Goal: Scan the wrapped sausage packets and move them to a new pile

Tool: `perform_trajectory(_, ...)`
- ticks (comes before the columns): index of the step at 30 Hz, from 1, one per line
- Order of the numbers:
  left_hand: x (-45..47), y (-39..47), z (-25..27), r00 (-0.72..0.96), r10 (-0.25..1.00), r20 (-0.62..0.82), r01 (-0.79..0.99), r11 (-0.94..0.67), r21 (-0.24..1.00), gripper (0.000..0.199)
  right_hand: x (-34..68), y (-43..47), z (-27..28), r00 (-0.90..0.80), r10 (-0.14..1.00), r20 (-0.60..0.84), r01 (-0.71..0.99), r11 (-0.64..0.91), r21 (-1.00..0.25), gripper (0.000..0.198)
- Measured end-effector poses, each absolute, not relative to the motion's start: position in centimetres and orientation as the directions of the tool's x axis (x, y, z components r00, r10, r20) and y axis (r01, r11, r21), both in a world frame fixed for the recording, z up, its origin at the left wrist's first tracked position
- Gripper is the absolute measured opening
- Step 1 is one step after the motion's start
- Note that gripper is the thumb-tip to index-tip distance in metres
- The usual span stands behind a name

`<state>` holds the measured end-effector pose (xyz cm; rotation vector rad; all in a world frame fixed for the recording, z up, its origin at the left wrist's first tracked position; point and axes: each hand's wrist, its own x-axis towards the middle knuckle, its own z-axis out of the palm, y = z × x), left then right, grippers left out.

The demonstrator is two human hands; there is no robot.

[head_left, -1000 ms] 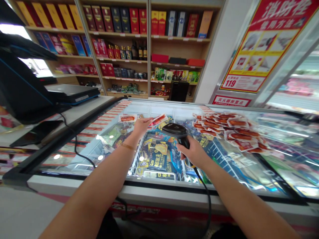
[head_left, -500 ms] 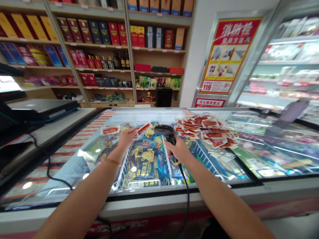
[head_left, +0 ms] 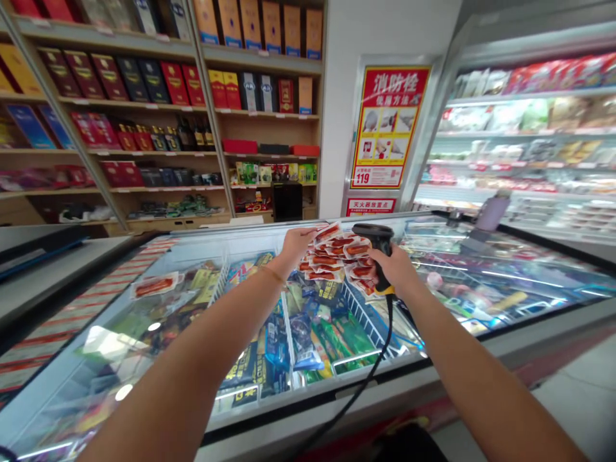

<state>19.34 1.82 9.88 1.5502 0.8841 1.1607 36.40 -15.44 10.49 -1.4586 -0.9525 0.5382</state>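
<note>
The packet (head_left: 328, 232) of sausage is just above the centre of the frame, tilted, at the upper edge of the pile of sausage packets (head_left: 332, 261); you cannot tell from this angle whether it touches them. Your left hand (head_left: 297, 244) is pinching it by its left end, and a thin bracelet (head_left: 274, 274) circles that wrist. Just right of the pile, your right hand (head_left: 398, 273) is wrapped around the handle of a black scanner (head_left: 380, 239), whose head points left, close to the packet you hold. Its cable (head_left: 389, 311) drops toward the bottom of the frame. The pile lies on the glass top of your freezer (head_left: 308, 404), and a lone sausage packet (head_left: 154, 285) lies well apart at the left. Under the glass, below the centre, you have green packages (head_left: 344, 339) beside a white wire divider. Beyond, wooden shelves (head_left: 129, 37) fill the upper left, a red and yellow poster (head_left: 389, 128) hangs upper centre-right, and lit display shelves (head_left: 510, 136) stand upper right.
</note>
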Motion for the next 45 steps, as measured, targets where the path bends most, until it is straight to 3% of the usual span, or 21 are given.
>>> perform_trajectory(7, 28.1, 2.5, 10.6, 0.42, 0.838, 0.349, 0.303, -0.492, 0.816, 0.023, 39.4, -15.8, 9.8, 0.597, 0.782, 0.179, 0.151, 0.11, -0.982, 0.02)
perform_trajectory(10, 28.4, 2.5, 10.6, 0.393, 0.851, 0.349, 0.404, -0.501, 0.765, 0.025, 39.3, -15.4, 9.1, 0.607, 0.776, 0.17, 0.165, 0.086, -0.982, 0.018)
perform_trajectory(15, 23.9, 2.8, 10.4, 0.22, 0.918, 0.33, 0.549, -0.396, 0.736, 0.037, 37.8, -14.4, 8.2, 0.573, 0.802, 0.167, 0.207, 0.055, -0.977, 0.019)
perform_trajectory(20, 13.1, 2.8, 8.4, 0.028, 0.931, 0.365, 0.687, -0.283, 0.669, 0.04, 33.5, -13.3, 8.3, 0.508, 0.848, 0.149, 0.212, 0.045, -0.976, 0.021)
perform_trajectory(24, 2.7, 1.8, 6.3, -0.2, 0.91, 0.362, 0.812, -0.053, 0.581, 0.054, 28.4, -11.9, 8.0, 0.418, 0.898, 0.136, 0.178, 0.065, -0.982, 0.015)
perform_trajectory(29, -7.3, 1.0, 4.6, -0.507, 0.801, 0.317, 0.769, 0.255, 0.586, 0.07, 21.3, -10.3, 7.1, 0.301, 0.949, 0.097, 0.144, 0.055, -0.988, 0.018)
perform_trajectory(33, -11.7, 1.3, 3.6, -0.551, 0.785, 0.283, 0.732, 0.293, 0.615, 0.075, 17.5, -10.1, 6.0, 0.246, 0.964, 0.096, 0.16, 0.057, -0.985, 0.014)
perform_trajectory(38, -14.6, 1.7, 2.5, -0.544, 0.805, 0.235, 0.728, 0.314, 0.61, 0.065, 17.0, -11.0, 4.1, 0.219, 0.97, 0.104, 0.27, 0.042, -0.962, 0.02)
perform_trajectory(45, -15.4, 2.2, 1.7, -0.494, 0.825, 0.273, 0.786, 0.29, 0.546, 0.053, 18.1, -11.3, 3.0, 0.206, 0.975, 0.084, 0.237, 0.033, -0.971, 0.023)
